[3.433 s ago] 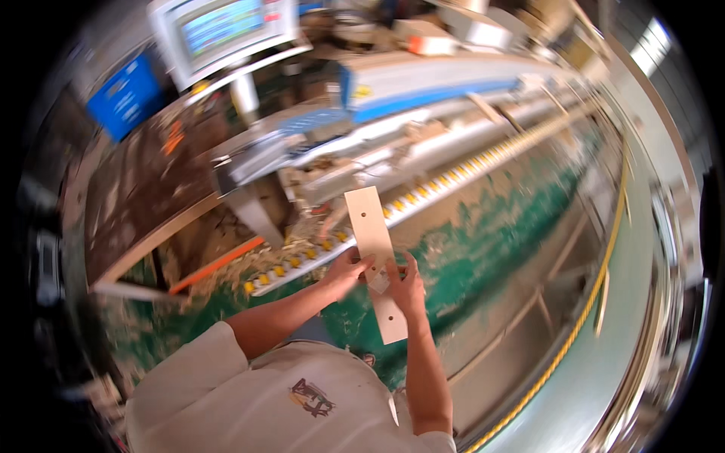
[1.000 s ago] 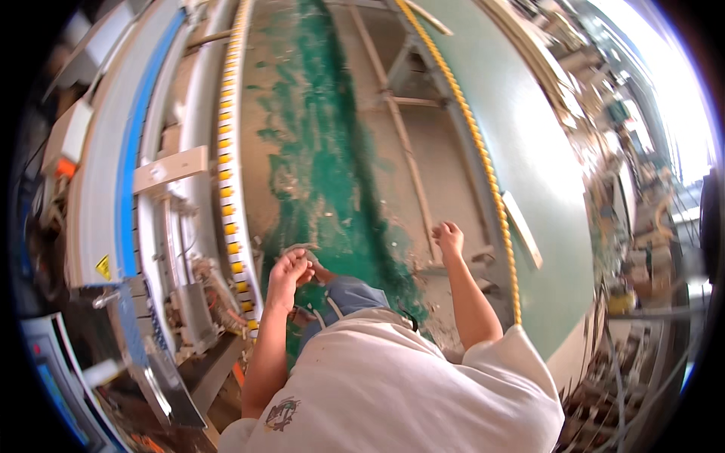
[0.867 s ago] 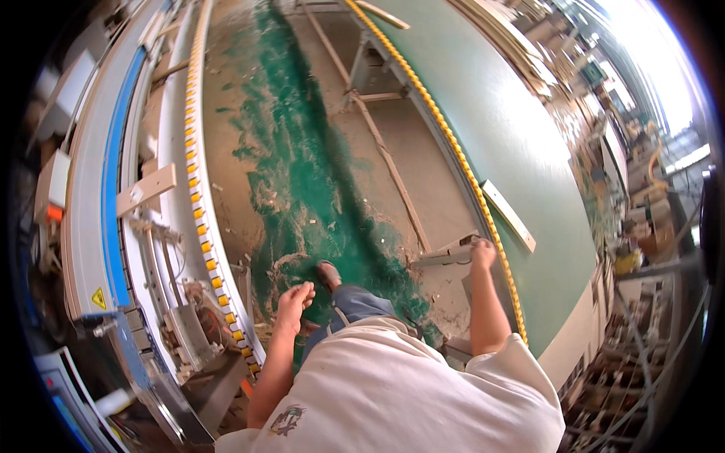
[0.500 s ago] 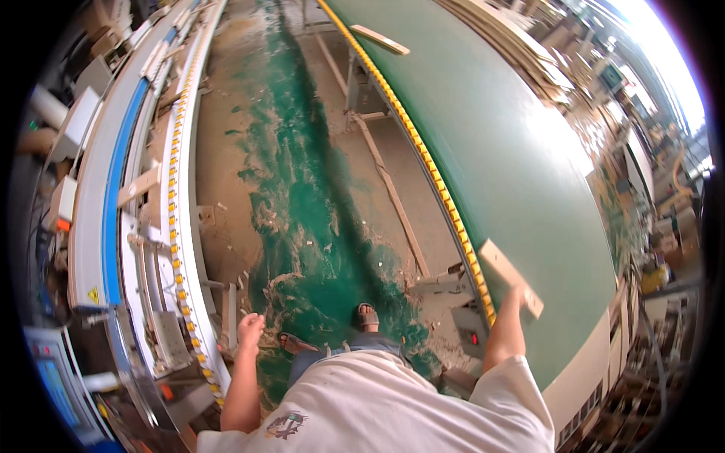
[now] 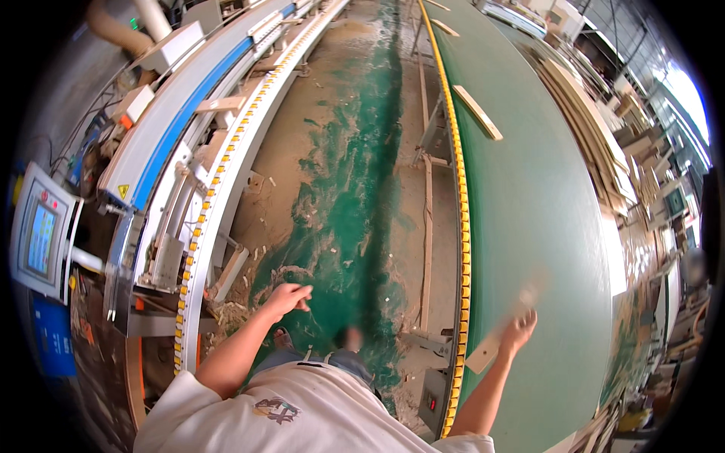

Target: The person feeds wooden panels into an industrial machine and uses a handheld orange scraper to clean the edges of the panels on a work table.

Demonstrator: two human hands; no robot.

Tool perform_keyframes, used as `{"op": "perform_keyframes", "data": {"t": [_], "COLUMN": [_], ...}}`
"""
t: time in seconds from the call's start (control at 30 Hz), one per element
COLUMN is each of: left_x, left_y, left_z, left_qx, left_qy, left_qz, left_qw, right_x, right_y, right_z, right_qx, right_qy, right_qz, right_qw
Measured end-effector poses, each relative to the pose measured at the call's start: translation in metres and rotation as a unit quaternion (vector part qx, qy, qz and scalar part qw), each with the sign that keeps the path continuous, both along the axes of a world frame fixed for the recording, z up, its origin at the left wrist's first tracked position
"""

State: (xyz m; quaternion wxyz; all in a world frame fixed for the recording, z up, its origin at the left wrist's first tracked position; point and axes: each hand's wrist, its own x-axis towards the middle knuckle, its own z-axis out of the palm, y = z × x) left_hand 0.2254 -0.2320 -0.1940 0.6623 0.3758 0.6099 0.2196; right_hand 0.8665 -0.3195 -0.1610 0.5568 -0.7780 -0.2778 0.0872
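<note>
My right hand [image 5: 518, 332] is over the green belt [image 5: 559, 226] on my right, its fingers wrapped around a short, pale wooden board [image 5: 485, 352]. The board lies slanted, its near end by the belt's left edge; the end beyond my hand is smeared by motion. A small dark hole shows in its near part. My left hand [image 5: 288, 300] hangs over the floor between the two machines, loosely curled, with nothing in it. Farther up the belt lies another wooden board [image 5: 477, 112], with a smaller-looking board [image 5: 445, 28] beyond it.
Yellow rollers [image 5: 462, 249] line the belt's left edge. A long machine with a blue strip [image 5: 174, 143] and its own yellow-roller rail runs along my left, beside a control screen [image 5: 42, 230]. Stacked planks [image 5: 589, 128] stand past the belt. Wood scraps litter the green-painted floor [image 5: 340, 211].
My view has turned, bringing more of the belt and the control screen into sight. The board at my right hand has swung to the opposite slant, and my hand has shifted to its middle.
</note>
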Motion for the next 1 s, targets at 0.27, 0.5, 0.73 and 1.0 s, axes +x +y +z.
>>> {"op": "perform_keyframes", "data": {"t": [0.27,0.5,0.73,1.0], "left_x": [0.03,-0.143,-0.188,-0.138], "left_y": [0.029,-0.059,-0.123,-0.163], "left_z": [0.041,-0.007,-0.109,-0.192], "left_qx": [0.14,0.12,-0.115,-0.249], "left_qy": [-0.163,-0.137,-0.089,0.015], "left_qz": [-0.063,0.079,0.278,0.338], "left_qw": [0.975,0.98,0.95,0.907], "right_x": [-0.171,-0.139,-0.251,-0.29], "right_y": [0.208,0.129,0.082,0.063], "right_z": [-0.026,-0.083,-0.133,-0.447], "right_qx": [-0.422,-0.555,-0.521,-0.47], "right_qy": [-0.481,-0.539,-0.323,-0.095], "right_qz": [0.318,0.307,0.352,0.527], "right_qw": [0.7,0.554,0.707,0.702]}}
